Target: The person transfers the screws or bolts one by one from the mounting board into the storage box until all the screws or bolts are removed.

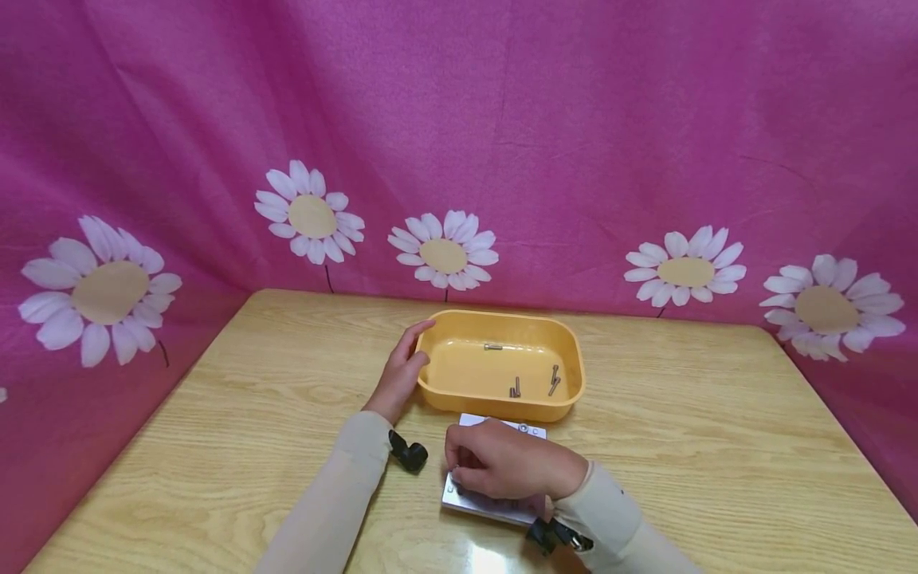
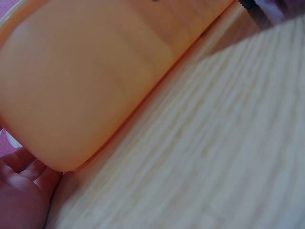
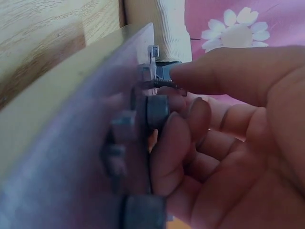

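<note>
My left hand (image 1: 400, 375) holds the left end of a yellow plastic tray (image 1: 502, 406), its thumb near the rim. In the left wrist view, the fingers (image 2: 34, 171) lie against the tray's lower corner. Several metal screws (image 1: 555, 383) lie loose inside the tray. In front of it, a shiny metal plate (image 1: 488, 509) rests under my right hand (image 1: 512, 461). The right wrist view shows a thin threaded screw (image 3: 164, 84) pinched between thumb and fingers at the plate's face. Dark round knobs (image 3: 157, 112) and small metal blocks (image 3: 124, 125) stand out from the plate.
The wooden table (image 1: 717, 446) carries both tray and plate. A magenta curtain (image 1: 545, 143) printed with white daisies hangs behind and along the sides. Each wrist wears a small black camera mount (image 1: 409, 454).
</note>
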`<control>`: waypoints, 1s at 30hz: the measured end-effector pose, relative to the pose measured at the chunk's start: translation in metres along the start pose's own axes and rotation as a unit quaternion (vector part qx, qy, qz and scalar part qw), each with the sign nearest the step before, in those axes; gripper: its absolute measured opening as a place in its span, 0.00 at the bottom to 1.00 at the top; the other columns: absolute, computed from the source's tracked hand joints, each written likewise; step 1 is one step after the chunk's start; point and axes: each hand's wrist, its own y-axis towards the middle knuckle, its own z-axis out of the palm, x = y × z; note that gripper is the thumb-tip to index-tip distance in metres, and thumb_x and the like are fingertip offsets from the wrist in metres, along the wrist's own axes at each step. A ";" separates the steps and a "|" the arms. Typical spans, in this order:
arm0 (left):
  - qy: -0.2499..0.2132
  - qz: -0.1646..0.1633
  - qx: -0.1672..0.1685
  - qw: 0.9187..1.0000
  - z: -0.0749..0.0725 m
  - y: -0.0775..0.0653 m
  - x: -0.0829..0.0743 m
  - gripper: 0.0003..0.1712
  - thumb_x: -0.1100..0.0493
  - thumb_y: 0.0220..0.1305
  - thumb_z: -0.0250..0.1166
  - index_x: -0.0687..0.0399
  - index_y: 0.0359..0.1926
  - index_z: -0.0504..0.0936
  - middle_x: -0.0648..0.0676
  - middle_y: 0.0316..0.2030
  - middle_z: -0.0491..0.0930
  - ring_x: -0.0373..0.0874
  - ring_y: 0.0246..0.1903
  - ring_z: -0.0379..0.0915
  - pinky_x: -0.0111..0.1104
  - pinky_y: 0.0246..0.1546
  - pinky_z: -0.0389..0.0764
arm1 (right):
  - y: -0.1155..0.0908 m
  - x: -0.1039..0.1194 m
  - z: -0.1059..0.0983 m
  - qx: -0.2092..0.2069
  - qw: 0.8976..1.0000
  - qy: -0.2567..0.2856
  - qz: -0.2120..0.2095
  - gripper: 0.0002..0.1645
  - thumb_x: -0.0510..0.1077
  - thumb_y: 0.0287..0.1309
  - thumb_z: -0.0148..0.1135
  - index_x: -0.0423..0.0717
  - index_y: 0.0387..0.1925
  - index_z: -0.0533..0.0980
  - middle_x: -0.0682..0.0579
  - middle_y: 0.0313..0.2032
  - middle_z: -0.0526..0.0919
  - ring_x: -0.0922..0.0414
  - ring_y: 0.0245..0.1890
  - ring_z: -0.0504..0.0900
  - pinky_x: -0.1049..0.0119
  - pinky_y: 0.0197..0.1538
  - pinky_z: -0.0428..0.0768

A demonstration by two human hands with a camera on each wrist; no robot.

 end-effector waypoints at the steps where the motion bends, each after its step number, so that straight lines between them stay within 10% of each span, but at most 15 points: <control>1: 0.000 -0.001 -0.001 1.000 0.000 0.000 0.000 0.34 0.73 0.59 0.47 0.59 0.69 0.64 0.57 0.72 0.56 0.48 0.72 0.44 0.41 0.70 0.50 | 0.000 0.000 0.000 0.002 1.000 0.002 0.005 0.06 0.40 0.61 0.60 0.55 0.31 0.72 0.65 0.22 0.71 0.70 0.25 0.70 0.76 0.29 0.70; 30: -0.009 -0.006 0.003 1.000 -0.001 0.000 0.001 0.34 0.73 0.59 0.47 0.58 0.69 0.64 0.58 0.72 0.54 0.50 0.72 0.45 0.41 0.68 0.53 | -0.007 0.000 -0.021 -0.038 0.999 0.031 0.002 0.06 0.35 0.61 0.57 0.47 0.37 0.76 0.60 0.28 0.77 0.67 0.28 0.73 0.71 0.35 0.76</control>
